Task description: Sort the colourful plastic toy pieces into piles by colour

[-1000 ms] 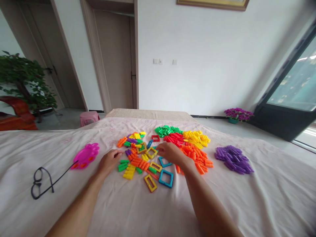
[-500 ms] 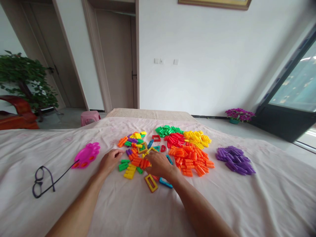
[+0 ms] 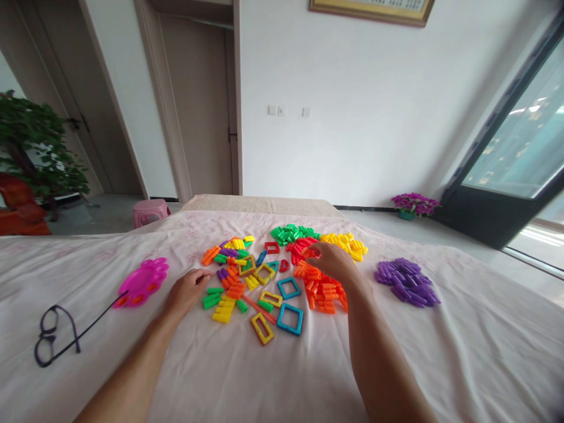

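My left hand [image 3: 188,289] rests on the cloth, fingers curled together, left of a mixed group of orange, green, yellow and purple pieces [image 3: 233,289]; whatever its fingertips may hold is too small to make out. Over the orange pile [image 3: 324,289] and beside the red pile [image 3: 299,249] is my right hand [image 3: 330,261], its fingers bent down and closed around something I cannot make out. Blue square frames [image 3: 289,319] and yellow rectangular frames [image 3: 262,329] lie between the hands. Behind are a green pile [image 3: 293,234] and a yellow pile [image 3: 346,245].
A purple pile [image 3: 406,282] lies at the right on the pale cloth [image 3: 476,335]. To the left are a magenta palette [image 3: 143,283] and dark glasses [image 3: 49,339]. A pink stool [image 3: 151,211] stands beyond the table.
My right hand has moved right and away from me, from the mixed pieces to the orange and red piles, uncovering the blue frames. My left hand stays beside the mixed pieces. The view has shifted slightly.
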Demonstrator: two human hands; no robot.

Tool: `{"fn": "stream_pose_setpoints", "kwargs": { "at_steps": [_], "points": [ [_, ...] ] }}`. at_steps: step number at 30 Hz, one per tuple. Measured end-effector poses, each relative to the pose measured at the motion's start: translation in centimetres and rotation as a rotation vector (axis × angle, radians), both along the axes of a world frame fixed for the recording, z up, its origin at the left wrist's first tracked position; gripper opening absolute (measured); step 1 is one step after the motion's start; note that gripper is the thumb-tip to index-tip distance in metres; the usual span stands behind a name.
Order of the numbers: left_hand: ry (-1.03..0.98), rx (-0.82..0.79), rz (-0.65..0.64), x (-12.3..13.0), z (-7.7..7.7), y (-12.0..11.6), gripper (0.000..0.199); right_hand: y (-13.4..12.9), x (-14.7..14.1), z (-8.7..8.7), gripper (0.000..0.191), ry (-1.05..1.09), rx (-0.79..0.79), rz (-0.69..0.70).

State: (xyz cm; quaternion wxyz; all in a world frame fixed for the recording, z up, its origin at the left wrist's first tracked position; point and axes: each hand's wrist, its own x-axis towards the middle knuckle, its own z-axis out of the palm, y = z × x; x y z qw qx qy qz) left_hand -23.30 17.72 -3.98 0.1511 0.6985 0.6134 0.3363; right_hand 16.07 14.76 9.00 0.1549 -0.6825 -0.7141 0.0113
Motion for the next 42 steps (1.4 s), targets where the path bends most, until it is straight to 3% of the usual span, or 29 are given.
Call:
{"fn": "stream_pose_setpoints", "kwargs": {
  "at_steps": [6,10,13,16,20,26,30,33,42],
  "points": [
    [0.002,-0.007,0.010,-0.1,-0.1,0.1,0.034,0.3,4.8,-0.5,0.042,0.004,-0.092,-0.250],
    [0.006,0.003,0.011,-0.1,-0.4,0.3,0.034,0.5,4.6,-0.1,0.044,-0.013,-0.057,-0.291],
    [0.002,0.009,0.017,-0.2,-0.7,0.5,0.035,0.5,1.7,0.2,0.033,-0.008,0.008,-0.152],
    [0.001,0.015,0.009,-0.3,-0.9,0.6,0.035,0.1,-2.4,-0.2,0.027,0.025,0.035,0.102],
    [0.004,0.018,0.004,-0.4,-1.0,0.7,0.035,-0.7,-7.8,-2.0,0.026,0.050,-0.003,0.386],
    [0.009,0.030,-0.019,-0.4,-0.9,0.7,0.036,-2.1,-12.8,-5.1,0.042,0.066,-0.027,0.617],
    [0.017,0.036,-0.015,-0.4,-0.8,0.6,0.035,-2.6,-14.2,-6.8,0.051,0.031,0.032,0.729],
    [0.017,0.040,-0.016,-0.4,-0.8,0.5,0.035,-2.7,-14.5,-7.5,0.046,0.018,0.047,0.776],
    [0.014,0.043,-0.026,-0.5,-1.0,0.7,0.034,-2.8,-14.5,-6.9,0.028,0.048,-0.019,0.693]
  ]
}}
